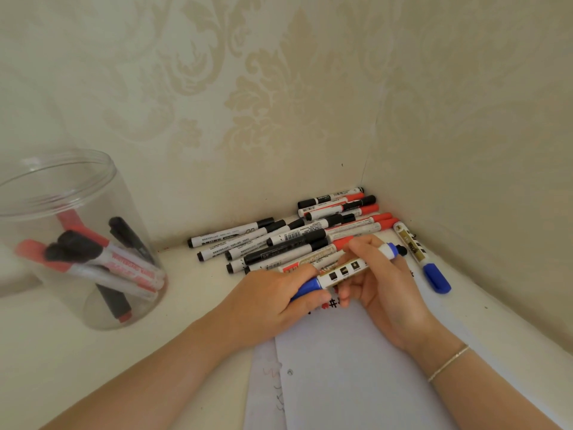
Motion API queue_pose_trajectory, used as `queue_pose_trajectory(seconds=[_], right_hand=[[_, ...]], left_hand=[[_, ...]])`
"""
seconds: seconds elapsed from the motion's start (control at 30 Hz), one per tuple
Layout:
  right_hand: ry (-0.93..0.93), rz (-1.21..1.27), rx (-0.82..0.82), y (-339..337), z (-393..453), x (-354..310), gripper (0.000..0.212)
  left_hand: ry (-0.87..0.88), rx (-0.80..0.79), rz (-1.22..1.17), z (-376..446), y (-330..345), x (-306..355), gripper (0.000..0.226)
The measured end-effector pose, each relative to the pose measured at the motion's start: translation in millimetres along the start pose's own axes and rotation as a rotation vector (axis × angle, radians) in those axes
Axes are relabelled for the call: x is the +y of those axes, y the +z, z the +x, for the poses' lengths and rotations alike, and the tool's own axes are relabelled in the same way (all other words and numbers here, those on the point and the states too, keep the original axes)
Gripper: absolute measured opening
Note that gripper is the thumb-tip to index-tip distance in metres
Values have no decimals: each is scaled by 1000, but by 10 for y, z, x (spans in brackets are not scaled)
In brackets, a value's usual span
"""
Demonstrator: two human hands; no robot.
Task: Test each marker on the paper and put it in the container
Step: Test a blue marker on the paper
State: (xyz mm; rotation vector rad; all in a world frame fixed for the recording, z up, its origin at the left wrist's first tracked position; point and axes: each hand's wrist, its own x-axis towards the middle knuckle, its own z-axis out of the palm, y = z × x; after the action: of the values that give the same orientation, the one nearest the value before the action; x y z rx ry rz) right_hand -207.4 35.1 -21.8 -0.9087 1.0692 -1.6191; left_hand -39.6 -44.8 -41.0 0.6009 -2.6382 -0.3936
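Head view: both hands (pixel 325 290) clamped on blue marker (pixel 344 271), above paper (pixel 356 367).

Both hands hold one blue marker (pixel 344 272) above the paper (pixel 350 367). The left hand (pixel 273 301) grips the blue cap end; the right hand (pixel 381 280) pinches the white barrel near the opposite blue end. The marker lies tilted, rising toward the right hand. Just beyond both hands, a pile of markers (pixel 294 234) with black and red caps lies in the wall corner. Beside the right hand, on its outer side, lies a second blue-capped marker (pixel 421 259). Well to the left of the left hand stands a clear container (pixel 93 187) holding red and black markers. A thin bracelet (pixel 448 363) circles the right wrist.
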Motion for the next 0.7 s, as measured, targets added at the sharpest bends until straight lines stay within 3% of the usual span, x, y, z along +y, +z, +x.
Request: queue_pose_trajectory(seconds=[0.27,0.53,0.6,0.7], right_hand=[[-37,-28,7,32,-1,-30,24],[-30,-40,14,133,31,-61,17],[-28,-54,21,195,65,-96,19],[-77,-105,45,367,167,-240,22]], left_hand=[[11,165,-108,-4,25,55,58],[83,276,49,12,-35,80,61],[27,240,-22,3,-83,115,56],[-117,227,-213,6,-255,191,30]])
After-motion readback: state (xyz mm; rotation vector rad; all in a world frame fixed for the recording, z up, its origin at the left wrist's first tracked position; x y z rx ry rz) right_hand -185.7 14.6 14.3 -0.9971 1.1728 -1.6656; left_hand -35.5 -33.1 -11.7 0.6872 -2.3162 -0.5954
